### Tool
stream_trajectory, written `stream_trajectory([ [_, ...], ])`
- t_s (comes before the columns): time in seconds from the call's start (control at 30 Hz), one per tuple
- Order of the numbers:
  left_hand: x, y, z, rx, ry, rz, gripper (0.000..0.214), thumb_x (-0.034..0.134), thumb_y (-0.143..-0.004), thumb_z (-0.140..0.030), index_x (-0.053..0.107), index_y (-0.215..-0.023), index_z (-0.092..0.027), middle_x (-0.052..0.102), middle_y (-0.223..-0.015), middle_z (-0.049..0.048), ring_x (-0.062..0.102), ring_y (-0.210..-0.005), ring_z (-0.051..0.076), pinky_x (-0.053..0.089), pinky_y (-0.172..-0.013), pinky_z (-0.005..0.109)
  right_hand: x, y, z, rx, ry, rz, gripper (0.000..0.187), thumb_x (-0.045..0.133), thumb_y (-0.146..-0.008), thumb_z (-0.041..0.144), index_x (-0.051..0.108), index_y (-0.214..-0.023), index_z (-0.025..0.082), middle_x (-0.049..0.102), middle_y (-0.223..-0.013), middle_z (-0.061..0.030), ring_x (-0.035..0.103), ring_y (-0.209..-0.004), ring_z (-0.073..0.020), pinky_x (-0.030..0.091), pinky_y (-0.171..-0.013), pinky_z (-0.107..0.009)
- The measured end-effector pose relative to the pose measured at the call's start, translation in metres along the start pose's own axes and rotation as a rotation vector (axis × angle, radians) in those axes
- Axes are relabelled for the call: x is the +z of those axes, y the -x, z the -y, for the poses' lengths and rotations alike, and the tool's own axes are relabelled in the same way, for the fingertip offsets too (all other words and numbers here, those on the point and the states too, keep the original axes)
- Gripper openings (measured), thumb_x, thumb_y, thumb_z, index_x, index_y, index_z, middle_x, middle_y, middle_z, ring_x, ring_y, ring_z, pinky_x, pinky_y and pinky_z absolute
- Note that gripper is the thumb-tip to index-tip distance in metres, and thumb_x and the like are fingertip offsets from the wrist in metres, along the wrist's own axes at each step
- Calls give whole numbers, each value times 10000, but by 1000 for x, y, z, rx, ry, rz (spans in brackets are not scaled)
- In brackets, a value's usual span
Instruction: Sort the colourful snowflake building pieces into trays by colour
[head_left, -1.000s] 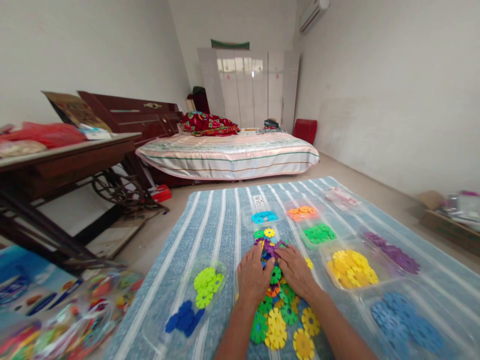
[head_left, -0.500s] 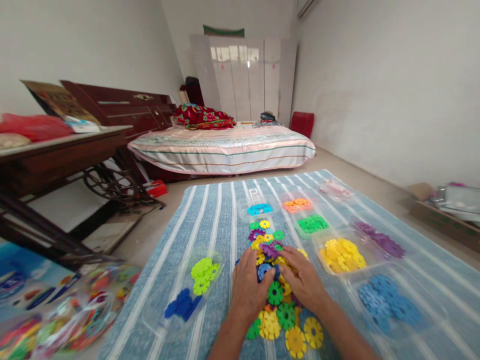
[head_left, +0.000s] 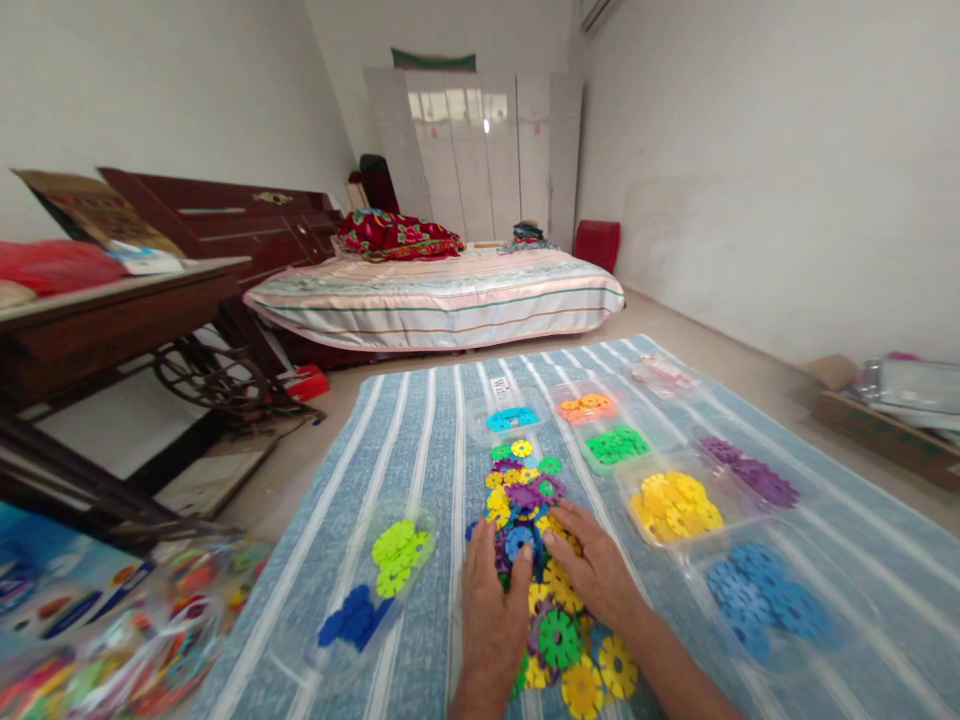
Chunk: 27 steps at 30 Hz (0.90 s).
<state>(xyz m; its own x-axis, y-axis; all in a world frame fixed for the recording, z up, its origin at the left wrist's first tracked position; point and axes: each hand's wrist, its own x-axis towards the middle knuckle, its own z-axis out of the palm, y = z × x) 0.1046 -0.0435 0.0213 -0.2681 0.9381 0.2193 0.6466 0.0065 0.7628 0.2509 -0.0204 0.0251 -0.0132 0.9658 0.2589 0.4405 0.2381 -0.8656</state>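
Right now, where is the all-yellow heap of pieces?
In the head view, the all-yellow heap lies on the right side of the striped mat, just beyond the right hand, between the green pieces and the blue pieces.

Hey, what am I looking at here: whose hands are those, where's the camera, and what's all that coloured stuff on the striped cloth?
There is no machine here. A person wears a camera on the head, so this single view looks forward and down at their own two bare hands. The left hand and the right hand lie palm down on a pile of mixed plastic discs, toothed like little gears, on a blue striped cloth. Neither hand visibly grips or lifts a piece.

Around the pile stand clear trays of discs sorted by colour. To the right are yellow discs, purple discs and blue discs. Farther off are green discs, orange discs and cyan discs. To the left are lime discs and dark blue discs.

Behind all this is a bed, and at left a dark wooden table.
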Motion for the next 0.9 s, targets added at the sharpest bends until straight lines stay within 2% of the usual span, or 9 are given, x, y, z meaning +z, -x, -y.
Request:
stream_trajectory([
  [0.17,-2,9,-15,-25,66,-36,577,441,-854,-498,451,-1309,-143,501,-1376,141,448,-1298,258,375,-1087,429,-9,1,5,-61,-158,8,323,520,-890,429,701,-1059,222,637,-1202,-100,583,-1133,-231,445,-1002,-390],
  [0.23,-8,-1,-20,28,8,-81,563,438,-856,-505,472,-1286,-144,501,-1371,142,445,-1298,260,365,-1092,437,-12,-1,2,-92,-170,-61,285,528,-889,400,709,-1009,215,667,-1131,-99,612,-1074,-222,470,-959,-367],
  [0.33,-17,-36,-33,157,-166,-95,493,416,-872,-481,543,-1209,-145,466,-1401,141,404,-1325,262,324,-1116,426,-15,-6,-3,-121,-151,-158,228,551,-875,364,710,-926,209,691,-1029,-89,634,-991,-212,490,-903,-341],
  [0.37,-18,-51,-39,189,-252,-60,482,413,-876,-470,561,-1189,-135,463,-1401,148,389,-1334,265,309,-1123,417,-15,-8,-4,-123,-152,-166,216,551,-873,354,709,-899,209,694,-1001,-82,638,-965,-207,493,-887,-332],
  [0.43,-15,-81,-53,224,-456,114,473,402,-887,-439,576,-1181,-112,508,-1352,163,413,-1311,266,294,-1124,397,-15,-11,-5,-118,-165,-154,206,542,-875,332,704,-862,206,692,-956,-69,640,-919,-192,495,-859,-313],
  [0.5,-5,-106,-67,208,-654,305,479,380,-894,-474,574,-1199,-161,530,-1332,133,444,-1282,263,331,-1089,401,-14,-14,-5,-113,-172,-139,199,540,-870,315,698,-835,198,685,-927,-63,636,-881,-180,491,-833,-297],
  [0.53,1,-116,-72,208,-672,352,476,392,-881,-510,596,-1170,-191,563,-1292,116,490,-1233,271,378,-1045,409,-14,-15,-5,-114,-172,-135,195,542,-866,310,694,-823,194,679,-918,-61,632,-865,-174,489,-817,-289],
  [0.7,33,-143,-84,131,-734,440,648,408,-806,-639,544,-1271,-208,462,-1394,166,457,-1216,438,391,-936,602,-16,-20,-3,-140,-177,-114,195,540,-852,307,672,-775,185,656,-853,-48,612,-814,-157,471,-763,-268],
  [0.9,45,-156,-81,139,-781,551,719,416,-757,-675,555,-1261,-181,465,-1372,211,448,-1185,508,379,-888,638,-18,-29,-3,-107,-120,-138,189,548,-830,286,632,-679,207,643,-772,-6,596,-762,-138,460,-730,-241],
])
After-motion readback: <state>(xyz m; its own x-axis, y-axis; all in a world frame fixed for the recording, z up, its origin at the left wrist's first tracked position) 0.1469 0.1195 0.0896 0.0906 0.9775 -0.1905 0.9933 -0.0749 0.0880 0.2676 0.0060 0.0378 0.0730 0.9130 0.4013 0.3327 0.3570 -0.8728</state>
